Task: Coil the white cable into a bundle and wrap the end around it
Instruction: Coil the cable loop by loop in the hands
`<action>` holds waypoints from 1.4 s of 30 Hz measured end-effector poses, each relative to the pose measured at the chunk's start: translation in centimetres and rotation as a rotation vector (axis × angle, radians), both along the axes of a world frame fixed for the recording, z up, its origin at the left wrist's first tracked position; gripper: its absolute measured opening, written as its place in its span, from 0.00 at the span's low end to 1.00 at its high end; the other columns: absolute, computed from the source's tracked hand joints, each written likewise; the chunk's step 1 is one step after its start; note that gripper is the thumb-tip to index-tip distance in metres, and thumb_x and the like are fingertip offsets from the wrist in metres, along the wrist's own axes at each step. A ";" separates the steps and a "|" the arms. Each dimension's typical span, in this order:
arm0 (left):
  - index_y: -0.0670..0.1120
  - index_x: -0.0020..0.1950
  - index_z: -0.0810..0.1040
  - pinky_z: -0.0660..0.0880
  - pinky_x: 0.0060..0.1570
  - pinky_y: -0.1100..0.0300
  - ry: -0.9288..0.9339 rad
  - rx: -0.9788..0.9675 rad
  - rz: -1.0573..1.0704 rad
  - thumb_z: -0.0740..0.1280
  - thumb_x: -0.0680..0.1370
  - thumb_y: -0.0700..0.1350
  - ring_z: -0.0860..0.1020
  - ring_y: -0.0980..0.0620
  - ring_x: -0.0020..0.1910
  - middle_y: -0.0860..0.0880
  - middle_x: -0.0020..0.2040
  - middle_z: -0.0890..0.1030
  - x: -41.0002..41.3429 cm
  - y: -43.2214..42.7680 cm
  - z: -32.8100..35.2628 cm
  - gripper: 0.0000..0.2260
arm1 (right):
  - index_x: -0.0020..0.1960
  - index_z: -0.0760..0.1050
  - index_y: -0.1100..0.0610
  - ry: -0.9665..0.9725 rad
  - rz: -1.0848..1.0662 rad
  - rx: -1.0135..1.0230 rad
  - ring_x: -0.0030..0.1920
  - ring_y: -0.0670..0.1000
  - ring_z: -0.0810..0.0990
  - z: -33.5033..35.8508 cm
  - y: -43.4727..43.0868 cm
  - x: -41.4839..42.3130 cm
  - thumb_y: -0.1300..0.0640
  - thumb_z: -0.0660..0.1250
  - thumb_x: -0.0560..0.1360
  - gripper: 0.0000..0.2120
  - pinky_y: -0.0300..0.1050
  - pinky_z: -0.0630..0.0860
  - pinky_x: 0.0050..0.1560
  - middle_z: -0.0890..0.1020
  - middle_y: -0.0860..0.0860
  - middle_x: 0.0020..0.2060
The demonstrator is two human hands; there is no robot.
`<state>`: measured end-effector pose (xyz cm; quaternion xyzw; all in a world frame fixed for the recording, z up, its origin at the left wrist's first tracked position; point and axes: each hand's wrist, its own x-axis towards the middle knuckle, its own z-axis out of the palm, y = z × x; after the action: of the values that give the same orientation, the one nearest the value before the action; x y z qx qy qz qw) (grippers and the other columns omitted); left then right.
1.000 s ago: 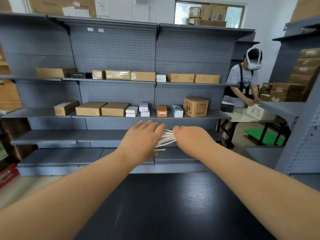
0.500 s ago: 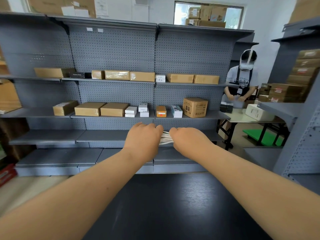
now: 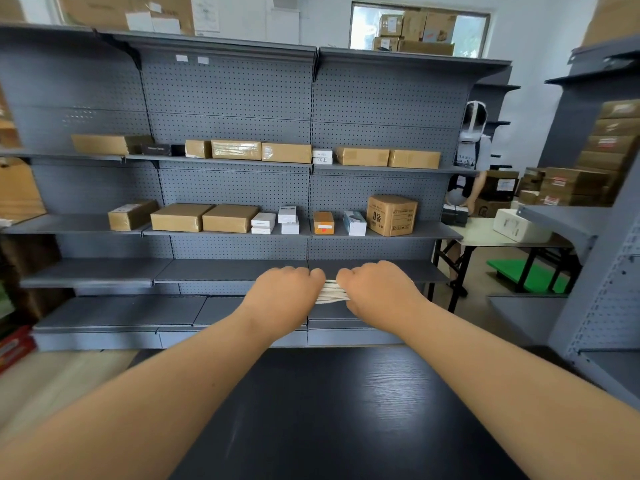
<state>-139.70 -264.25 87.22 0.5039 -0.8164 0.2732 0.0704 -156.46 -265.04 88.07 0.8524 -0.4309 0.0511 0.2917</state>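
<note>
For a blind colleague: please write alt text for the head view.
The left hand and right hand grip a white cable bundle between them, forearms stretched over a dark table. Grey shelves with cardboard boxes stand behind.

Two bare arms fill the lower view, the left forearm (image 3: 156,393) and the right forearm (image 3: 502,368) uncovered to the frame's edge, broad there and narrowing to the wrists. Of the left hand (image 3: 284,296) and right hand (image 3: 377,289) mainly the smooth backs and knuckles show; the fingertips seem hidden.
</note>
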 end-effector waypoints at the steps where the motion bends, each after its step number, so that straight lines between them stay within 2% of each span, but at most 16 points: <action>1: 0.45 0.38 0.71 0.46 0.23 0.62 -0.056 -0.009 0.014 0.76 0.57 0.40 0.74 0.49 0.25 0.49 0.29 0.75 0.1 0.1 0.2 0.17 | 0.45 0.72 0.58 -0.011 0.008 -0.056 0.36 0.56 0.79 -0.1 0.0 -0.1 0.59 0.70 0.67 0.09 0.44 0.62 0.33 0.80 0.52 0.35; 2: 0.46 0.33 0.71 0.40 0.24 0.63 -0.059 -0.044 -0.004 0.78 0.49 0.39 0.70 0.50 0.19 0.51 0.24 0.72 0.4 -0.1 0.1 0.20 | 0.43 0.73 0.57 -0.043 0.002 -0.084 0.35 0.56 0.79 -0.2 -0.1 -0.1 0.58 0.72 0.65 0.10 0.44 0.63 0.34 0.80 0.51 0.33; 4: 0.47 0.32 0.70 0.38 0.26 0.64 -0.073 -0.075 0.001 0.79 0.47 0.39 0.67 0.51 0.17 0.51 0.22 0.70 0.6 -0.3 -0.1 0.22 | 0.43 0.74 0.56 -0.119 -0.045 -0.097 0.38 0.56 0.78 -0.4 -0.1 0.0 0.57 0.72 0.63 0.11 0.46 0.67 0.37 0.80 0.51 0.35; 5: 0.47 0.34 0.71 0.40 0.24 0.63 -0.085 -0.045 0.009 0.79 0.51 0.40 0.68 0.51 0.19 0.51 0.24 0.71 0.6 -0.2 0.0 0.20 | 0.42 0.74 0.55 -0.142 -0.071 -0.111 0.38 0.56 0.78 -0.4 0.0 -0.1 0.56 0.73 0.62 0.12 0.47 0.69 0.38 0.79 0.51 0.35; 7: 0.46 0.40 0.71 0.52 0.23 0.60 -0.079 -0.017 0.020 0.76 0.60 0.40 0.71 0.49 0.25 0.50 0.30 0.75 0.6 -0.6 -0.3 0.16 | 0.45 0.73 0.54 -0.168 -0.112 -0.110 0.41 0.56 0.77 -0.2 0.3 0.0 0.57 0.73 0.62 0.14 0.48 0.70 0.42 0.78 0.51 0.38; 9: 0.47 0.41 0.71 0.58 0.26 0.60 -0.068 -0.075 0.044 0.76 0.61 0.41 0.74 0.49 0.27 0.51 0.31 0.76 0.7 -0.4 0.1 0.16 | 0.49 0.71 0.54 -0.177 -0.129 -0.086 0.46 0.56 0.75 0.0 0.5 0.1 0.57 0.71 0.64 0.15 0.50 0.69 0.47 0.77 0.51 0.43; 11: 0.46 0.48 0.70 0.62 0.31 0.57 -0.056 -0.063 0.067 0.71 0.69 0.41 0.77 0.47 0.37 0.50 0.38 0.77 0.9 -0.6 0.2 0.12 | 0.55 0.68 0.53 -0.186 -0.139 -0.034 0.51 0.56 0.73 0.3 0.7 0.1 0.57 0.68 0.67 0.18 0.50 0.67 0.51 0.75 0.51 0.48; 14: 0.45 0.54 0.67 0.63 0.36 0.55 -0.039 -0.005 0.070 0.63 0.76 0.39 0.77 0.44 0.46 0.47 0.47 0.77 0.9 -0.6 0.5 0.09 | 0.59 0.65 0.53 -0.201 -0.156 0.044 0.52 0.56 0.73 0.6 0.9 0.1 0.58 0.65 0.70 0.19 0.49 0.67 0.44 0.73 0.51 0.51; 17: 0.45 0.55 0.68 0.63 0.37 0.56 -0.064 -0.014 0.067 0.61 0.76 0.39 0.77 0.44 0.47 0.47 0.49 0.77 1.1 -0.6 0.8 0.09 | 0.59 0.65 0.57 -0.135 -0.155 0.133 0.47 0.59 0.77 0.5 0.6 0.2 0.60 0.59 0.75 0.13 0.47 0.66 0.37 0.76 0.54 0.51; 23: 0.44 0.56 0.69 0.63 0.37 0.56 -0.096 0.029 0.043 0.61 0.76 0.39 0.77 0.44 0.47 0.46 0.49 0.77 1.3 0.0 1.1 0.09 | 0.54 0.66 0.61 0.005 -0.137 0.183 0.42 0.61 0.78 0.2 0.0 -0.3 0.65 0.55 0.76 0.08 0.48 0.65 0.34 0.79 0.58 0.46; 26: 0.44 0.50 0.72 0.64 0.32 0.58 -0.110 -0.067 -0.008 0.69 0.71 0.40 0.78 0.45 0.40 0.46 0.42 0.79 1.4 0.2 1.3 0.10 | 0.56 0.66 0.59 0.001 -0.098 0.144 0.44 0.60 0.79 0.0 0.2 -0.5 0.59 0.56 0.78 0.08 0.47 0.66 0.34 0.79 0.55 0.47; 28: 0.44 0.54 0.70 0.64 0.36 0.57 -0.095 0.006 0.016 0.63 0.75 0.39 0.77 0.43 0.45 0.46 0.47 0.78 1.5 0.3 1.0 0.08 | 0.59 0.65 0.57 -0.038 -0.064 0.126 0.48 0.58 0.79 0.0 0.4 -0.7 0.51 0.58 0.78 0.13 0.47 0.68 0.37 0.78 0.53 0.50; 30: 0.44 0.56 0.68 0.63 0.37 0.56 -0.095 0.057 0.057 0.60 0.77 0.38 0.76 0.43 0.48 0.46 0.50 0.77 1.7 0.0 0.7 0.09 | 0.61 0.64 0.54 -0.081 -0.051 0.114 0.52 0.55 0.77 -0.1 0.5 -0.9 0.49 0.62 0.75 0.17 0.47 0.70 0.39 0.76 0.51 0.52; 32: 0.44 0.57 0.67 0.64 0.37 0.56 -0.095 0.029 0.061 0.61 0.77 0.38 0.76 0.44 0.48 0.46 0.50 0.77 2.2 -0.2 0.7 0.09 | 0.61 0.64 0.53 -0.123 -0.069 0.104 0.52 0.55 0.75 -0.2 0.4 -1.2 0.50 0.65 0.73 0.19 0.47 0.70 0.38 0.74 0.51 0.53; 35: 0.44 0.57 0.67 0.64 0.37 0.56 -0.082 0.050 0.062 0.61 0.77 0.39 0.76 0.44 0.48 0.47 0.49 0.76 2.6 -0.3 0.7 0.09 | 0.60 0.64 0.55 -0.162 -0.080 0.122 0.48 0.57 0.77 -0.4 0.3 -1.1 0.55 0.62 0.75 0.16 0.47 0.68 0.37 0.75 0.52 0.51; 42: 0.44 0.57 0.68 0.65 0.38 0.55 -0.086 0.054 0.043 0.59 0.78 0.39 0.76 0.44 0.49 0.46 0.49 0.76 2.8 -0.6 0.9 0.08 | 0.55 0.66 0.59 -0.070 -0.075 0.139 0.39 0.59 0.76 -1.2 -0.9 -1.2 0.64 0.57 0.76 0.08 0.48 0.66 0.32 0.77 0.55 0.44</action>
<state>-136.93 -264.80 88.12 0.5108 -0.8146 0.2742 0.0157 -157.61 -265.96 86.92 0.8516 -0.4749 0.0401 0.2181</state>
